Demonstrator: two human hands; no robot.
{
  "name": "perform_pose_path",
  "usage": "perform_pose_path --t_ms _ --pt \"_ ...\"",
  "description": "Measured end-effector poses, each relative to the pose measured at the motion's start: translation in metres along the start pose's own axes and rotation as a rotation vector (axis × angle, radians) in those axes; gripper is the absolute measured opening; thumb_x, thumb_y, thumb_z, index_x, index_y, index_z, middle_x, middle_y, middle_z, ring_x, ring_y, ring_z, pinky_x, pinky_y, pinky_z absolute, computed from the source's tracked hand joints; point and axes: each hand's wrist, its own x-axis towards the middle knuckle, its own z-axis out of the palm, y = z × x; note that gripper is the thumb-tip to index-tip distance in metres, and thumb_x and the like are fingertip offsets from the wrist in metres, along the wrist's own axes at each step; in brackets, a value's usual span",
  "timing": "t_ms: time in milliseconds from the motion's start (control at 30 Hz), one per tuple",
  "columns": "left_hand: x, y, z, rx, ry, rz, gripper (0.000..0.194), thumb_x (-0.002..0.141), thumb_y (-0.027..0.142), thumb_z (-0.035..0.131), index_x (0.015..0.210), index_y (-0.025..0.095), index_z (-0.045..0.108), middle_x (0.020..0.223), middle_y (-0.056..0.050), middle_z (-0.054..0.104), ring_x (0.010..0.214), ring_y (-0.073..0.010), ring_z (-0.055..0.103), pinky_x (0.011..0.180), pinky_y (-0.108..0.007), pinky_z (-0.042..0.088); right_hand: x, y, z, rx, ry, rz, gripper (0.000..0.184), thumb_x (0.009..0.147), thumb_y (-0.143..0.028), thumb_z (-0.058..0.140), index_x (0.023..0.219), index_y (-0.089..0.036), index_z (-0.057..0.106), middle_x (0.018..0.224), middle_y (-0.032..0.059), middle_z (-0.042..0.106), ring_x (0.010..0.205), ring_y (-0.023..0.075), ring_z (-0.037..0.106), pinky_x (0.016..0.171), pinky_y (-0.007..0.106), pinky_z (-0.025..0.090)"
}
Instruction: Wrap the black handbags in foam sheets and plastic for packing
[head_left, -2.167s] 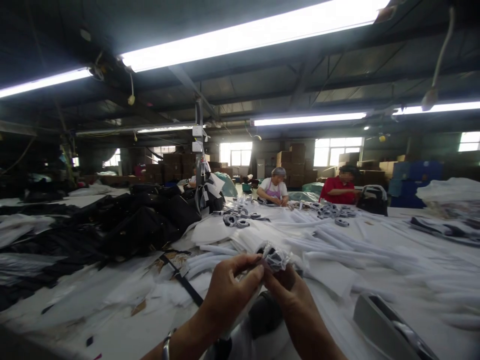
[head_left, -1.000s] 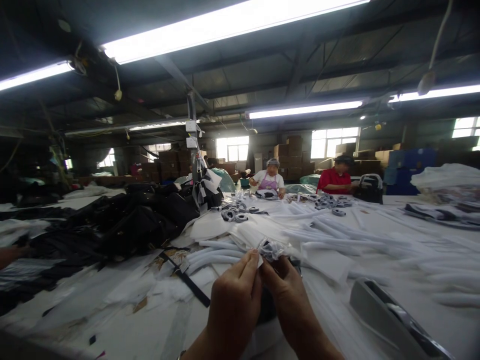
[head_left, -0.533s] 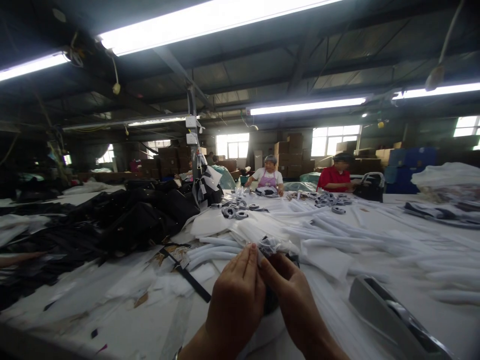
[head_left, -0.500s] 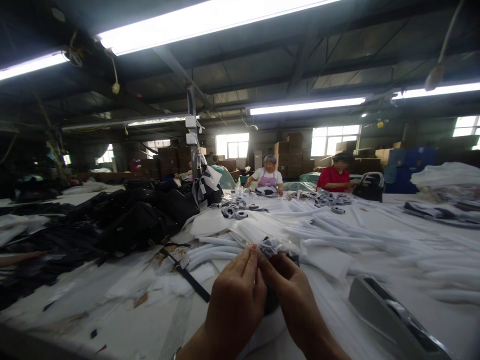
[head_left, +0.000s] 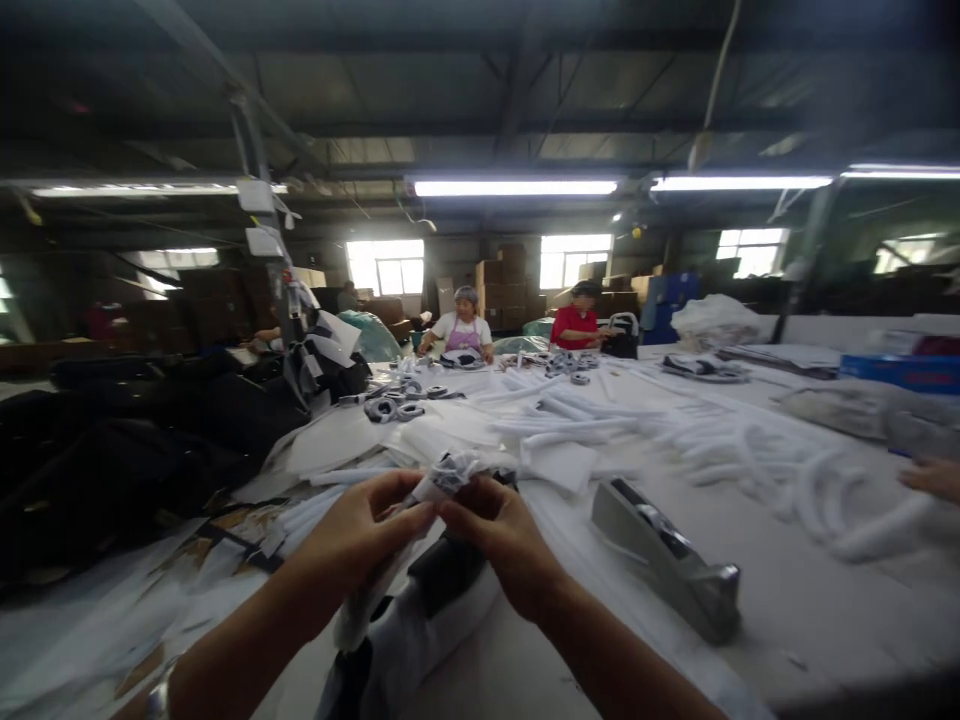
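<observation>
My left hand [head_left: 367, 525] and my right hand [head_left: 506, 540] meet in front of me, thumbs nearly touching. Both are closed on a crumpled piece of clear plastic wrap [head_left: 450, 474]; some of the fingers are hidden behind it. Below them lies a black strap-like piece [head_left: 446, 575], partly covered by whitish wrapping, which runs down towards me; its exact kind is unclear. To the right of my right hand, a grey tape dispenser [head_left: 660, 560] stands on the white table [head_left: 810, 620].
White foam tubes [head_left: 577, 415] and plastic sheets spread across the table. Dark bags [head_left: 150, 470] are heaped at the left, beside a post [head_left: 262, 220]. Two co-workers sit across the table. Another person's hand [head_left: 934, 478] reaches in at the right edge.
My view has swung right, so the tape dispenser now shows whole. My left hand has shifted its hold lower on the left, and more of the black piece shows below.
</observation>
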Motion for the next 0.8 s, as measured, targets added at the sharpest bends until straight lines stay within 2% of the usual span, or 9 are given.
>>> perform_pose_path --t_ms 67,133,300,333,400,467,533,733,800 --pt "-0.001 -0.002 0.001 -0.024 0.041 -0.038 0.048 0.069 0.052 0.078 0.107 0.022 0.074 0.101 -0.005 0.076 0.102 -0.0295 0.068 0.085 -0.031 0.053 -0.006 -0.003 -0.030 -0.320 0.058 -0.038 0.030 0.083 -0.046 0.071 0.104 -0.025 0.077 0.098 0.0027 0.077 0.090 0.0221 0.070 0.082 0.033 0.053" --pt "-0.002 -0.005 -0.001 -0.036 0.106 -0.078 0.049 0.068 0.054 0.079 0.107 0.024 0.074 0.104 -0.003 0.076 0.107 -0.0297 0.067 0.085 -0.028 0.052 -0.021 -0.009 -0.079 -0.755 0.242 -0.083 0.026 0.081 -0.047 0.071 0.099 -0.030 0.078 0.102 0.0010 0.076 0.098 0.0230 0.068 0.093 0.035 0.050" --pt "0.002 -0.018 -0.013 -0.049 0.147 -0.150 0.055 0.069 0.052 0.078 0.114 0.021 0.071 0.107 0.001 0.077 0.101 -0.0259 0.068 0.081 -0.026 0.052 -0.081 -0.032 -0.230 -0.976 0.728 0.083 0.027 0.062 -0.045 0.078 0.079 -0.024 0.078 0.110 0.0136 0.074 0.126 0.0413 0.051 0.114 0.054 0.024" --pt "0.004 -0.019 -0.014 -0.052 0.136 -0.159 0.058 0.069 0.051 0.077 0.116 0.019 0.069 0.109 0.001 0.076 0.100 -0.0247 0.068 0.080 -0.025 0.051 -0.093 -0.034 -0.252 -0.989 0.781 0.134 0.024 0.058 -0.044 0.079 0.070 -0.023 0.077 0.105 0.0166 0.075 0.128 0.0447 0.049 0.115 0.056 0.021" --pt "0.007 -0.021 -0.014 -0.055 0.120 -0.167 0.060 0.071 0.051 0.076 0.119 0.017 0.067 0.109 0.002 0.076 0.101 -0.0231 0.067 0.083 -0.026 0.050 -0.112 -0.033 -0.281 -0.967 0.796 0.263 0.022 0.057 -0.045 0.079 0.059 -0.023 0.075 0.090 0.0185 0.077 0.119 0.0476 0.056 0.110 0.058 0.028" --pt "0.009 -0.019 -0.013 -0.053 0.116 -0.175 0.059 0.071 0.052 0.075 0.118 0.017 0.067 0.104 0.002 0.077 0.103 -0.0230 0.067 0.087 -0.028 0.050 -0.123 -0.026 -0.294 -0.907 0.773 0.363 0.025 0.059 -0.047 0.077 0.059 -0.023 0.077 0.085 0.0168 0.078 0.112 0.0456 0.062 0.105 0.055 0.036" --pt "0.010 -0.017 -0.012 -0.040 0.118 -0.192 0.062 0.069 0.056 0.076 0.118 0.019 0.068 0.102 0.001 0.078 0.105 -0.0242 0.068 0.090 -0.029 0.050 -0.127 -0.020 -0.296 -0.831 0.759 0.412 0.029 0.058 -0.049 0.077 0.068 -0.021 0.081 0.095 0.0146 0.079 0.114 0.0416 0.064 0.106 0.051 0.039" --pt "0.012 -0.021 -0.020 0.042 0.087 -0.217 0.071 0.066 0.064 0.077 0.124 0.025 0.065 0.124 -0.003 0.071 0.115 -0.0287 0.065 0.098 -0.035 0.052 -0.132 -0.027 -0.293 -0.668 0.841 0.398 0.041 0.056 -0.046 0.083 0.085 -0.018 0.082 0.117 0.0119 0.074 0.128 0.0361 0.056 0.115 0.043 0.034" --pt "0.012 -0.022 -0.022 0.061 0.089 -0.224 0.071 0.066 0.064 0.076 0.125 0.026 0.064 0.128 -0.001 0.069 0.118 -0.0284 0.063 0.101 -0.035 0.050 -0.142 -0.033 -0.292 -0.623 0.887 0.394 0.042 0.057 -0.046 0.084 0.088 -0.018 0.082 0.114 0.0111 0.075 0.126 0.0338 0.058 0.111 0.038 0.041"
